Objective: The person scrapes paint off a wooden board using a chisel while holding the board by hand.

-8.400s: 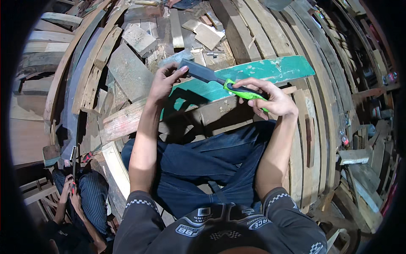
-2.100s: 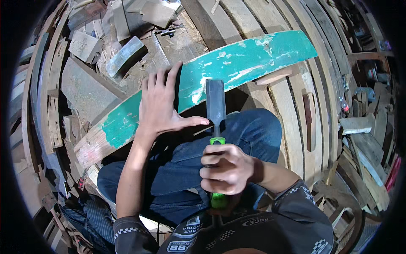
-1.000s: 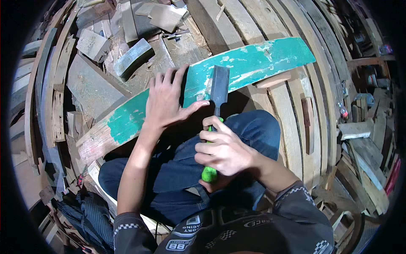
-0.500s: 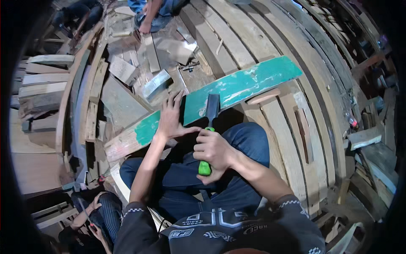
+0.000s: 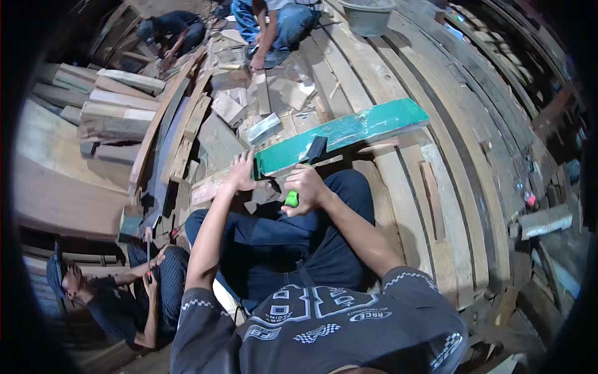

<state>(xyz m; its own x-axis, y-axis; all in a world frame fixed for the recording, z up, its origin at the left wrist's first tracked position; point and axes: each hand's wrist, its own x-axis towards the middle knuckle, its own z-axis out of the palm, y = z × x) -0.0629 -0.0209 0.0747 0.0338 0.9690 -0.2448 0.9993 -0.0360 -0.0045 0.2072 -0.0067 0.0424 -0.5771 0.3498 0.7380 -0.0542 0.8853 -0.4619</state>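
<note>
A long board with worn green paint (image 5: 374, 123) lies slantwise in front of my crossed legs, its left end bare and pale. My left hand (image 5: 241, 173) rests on the board's left part with its fingers spread, holding nothing. Wrapped round the green handle of a scraper (image 5: 291, 199), my right hand (image 5: 307, 187) is near the board's front edge. The scraper's broad dark blade (image 5: 317, 148) reaches over the painted face; whether its edge touches the paint I cannot tell.
Wood offcuts (image 5: 264, 128) lie beyond the board. Stacked planks (image 5: 124, 112) stand at the left, long slats (image 5: 430, 193) at the right. A grey tub (image 5: 367, 17) is at the far side. One person (image 5: 280, 28) works ahead, another (image 5: 118, 293) at lower left, a third (image 5: 171, 34) far left.
The view has shifted, showing more of the far side. My right hand has moved forward with the scraper, its handle tilted differently. My left thumb, earlier by the handle, is now away from it.
</note>
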